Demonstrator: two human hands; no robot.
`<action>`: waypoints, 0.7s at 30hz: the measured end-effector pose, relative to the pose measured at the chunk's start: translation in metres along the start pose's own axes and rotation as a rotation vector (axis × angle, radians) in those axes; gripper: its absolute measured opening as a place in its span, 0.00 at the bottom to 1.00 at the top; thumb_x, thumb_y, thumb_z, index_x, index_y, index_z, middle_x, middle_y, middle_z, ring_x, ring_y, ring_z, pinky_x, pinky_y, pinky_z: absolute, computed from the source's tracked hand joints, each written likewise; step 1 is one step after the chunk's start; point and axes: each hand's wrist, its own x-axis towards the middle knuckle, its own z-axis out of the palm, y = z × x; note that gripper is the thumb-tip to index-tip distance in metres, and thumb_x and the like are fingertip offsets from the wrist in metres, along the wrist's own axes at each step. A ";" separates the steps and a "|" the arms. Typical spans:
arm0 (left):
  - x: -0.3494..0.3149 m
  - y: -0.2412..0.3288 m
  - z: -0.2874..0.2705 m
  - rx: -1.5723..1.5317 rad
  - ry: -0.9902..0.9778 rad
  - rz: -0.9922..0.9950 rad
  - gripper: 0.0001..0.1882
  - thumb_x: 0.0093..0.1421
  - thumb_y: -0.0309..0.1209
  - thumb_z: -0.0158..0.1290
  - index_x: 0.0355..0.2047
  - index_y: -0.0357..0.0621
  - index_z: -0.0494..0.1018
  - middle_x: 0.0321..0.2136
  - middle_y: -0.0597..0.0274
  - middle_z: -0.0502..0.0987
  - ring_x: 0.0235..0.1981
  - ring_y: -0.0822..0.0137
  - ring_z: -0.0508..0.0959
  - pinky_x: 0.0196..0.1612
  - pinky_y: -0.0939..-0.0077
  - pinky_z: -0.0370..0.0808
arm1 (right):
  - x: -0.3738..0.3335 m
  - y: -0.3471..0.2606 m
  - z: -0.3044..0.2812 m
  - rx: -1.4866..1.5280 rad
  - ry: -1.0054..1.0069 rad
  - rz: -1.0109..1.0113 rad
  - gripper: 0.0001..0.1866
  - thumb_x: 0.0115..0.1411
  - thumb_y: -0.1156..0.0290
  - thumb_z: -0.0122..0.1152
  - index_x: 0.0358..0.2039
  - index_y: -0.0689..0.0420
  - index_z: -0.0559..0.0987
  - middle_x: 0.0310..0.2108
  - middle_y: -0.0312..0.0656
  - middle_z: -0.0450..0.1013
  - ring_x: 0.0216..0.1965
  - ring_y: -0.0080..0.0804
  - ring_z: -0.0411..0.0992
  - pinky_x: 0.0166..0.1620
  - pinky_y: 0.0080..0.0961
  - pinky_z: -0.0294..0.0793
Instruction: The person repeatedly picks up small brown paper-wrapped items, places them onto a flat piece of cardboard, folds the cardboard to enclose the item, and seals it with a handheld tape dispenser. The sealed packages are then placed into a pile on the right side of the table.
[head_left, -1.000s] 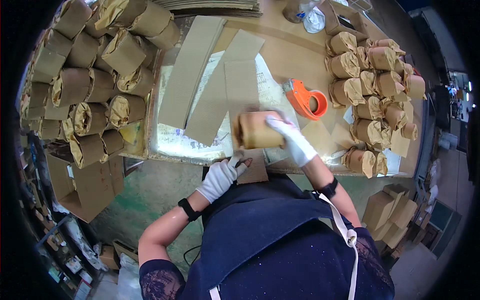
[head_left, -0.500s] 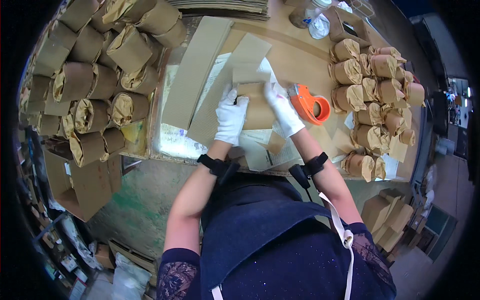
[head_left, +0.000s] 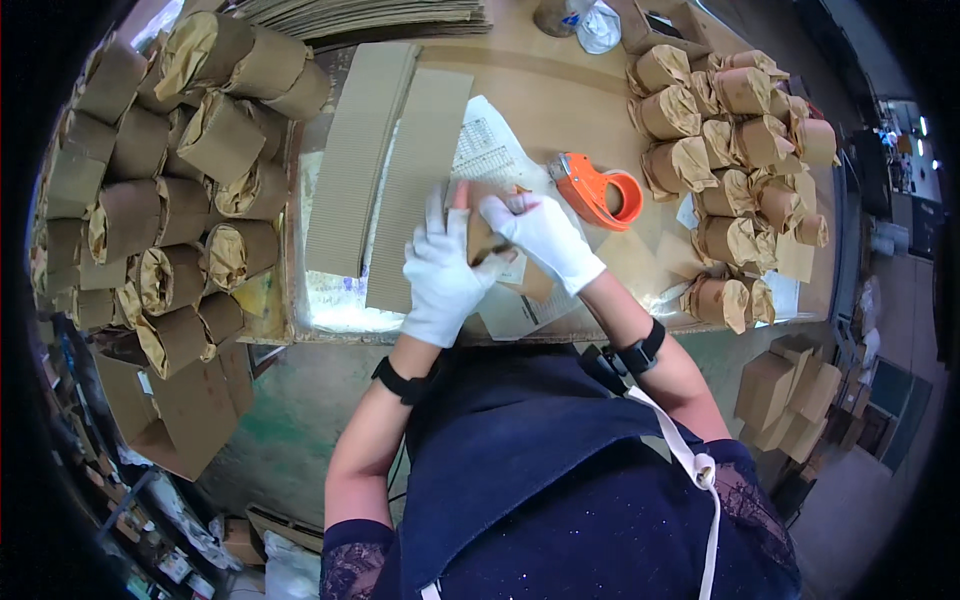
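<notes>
Between my hands is a brown cardboard roll (head_left: 482, 222), partly hidden by gloves and fingers. My left hand (head_left: 440, 272), in a white glove with bare fingertips, lies along its left side, fingers stretched and thumb across the near end. On its right side my right hand (head_left: 548, 238), gloved too, grips the roll with bent fingers. Beneath them are printed sheets (head_left: 492, 145) and a small brown cardboard piece (head_left: 537, 287). Two corrugated cardboard strips, one farther left (head_left: 358, 165) and one beside my left hand (head_left: 418, 170), lie flat. Right of my hands is an orange tape dispenser (head_left: 598, 192).
Paper-lined cardboard rolls are stacked at the left (head_left: 160, 210) and grouped at the right (head_left: 735, 170). Flat cardboard sheets (head_left: 370, 18) lie at the back, near a jar (head_left: 560, 15) and an open box (head_left: 665, 30). An open carton (head_left: 195, 410) stands below the table's left side.
My hands have come closer together around the roll, which looks narrower and more upright. My left fingers have spread along it. The whole view has shifted slightly.
</notes>
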 end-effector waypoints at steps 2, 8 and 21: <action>-0.008 -0.009 0.009 -0.031 -0.269 -0.153 0.53 0.48 0.49 0.72 0.72 0.46 0.62 0.58 0.47 0.77 0.46 0.51 0.84 0.49 0.59 0.82 | -0.016 0.009 -0.002 -0.040 0.050 0.042 0.27 0.64 0.45 0.61 0.25 0.59 0.84 0.23 0.55 0.78 0.30 0.55 0.79 0.38 0.43 0.78; -0.013 -0.017 0.013 -0.173 -0.422 -0.060 0.56 0.48 0.47 0.71 0.75 0.49 0.58 0.62 0.45 0.72 0.51 0.46 0.81 0.53 0.56 0.81 | -0.027 0.124 0.033 -0.641 0.091 -0.344 0.25 0.66 0.47 0.62 0.26 0.55 0.88 0.25 0.52 0.81 0.27 0.50 0.80 0.37 0.42 0.78; -0.014 0.002 0.007 -0.113 -0.266 0.050 0.56 0.47 0.44 0.72 0.75 0.50 0.59 0.62 0.48 0.72 0.52 0.44 0.79 0.54 0.55 0.80 | -0.025 0.025 -0.008 -0.118 0.051 0.073 0.36 0.64 0.34 0.58 0.34 0.61 0.87 0.28 0.57 0.80 0.33 0.54 0.81 0.39 0.42 0.78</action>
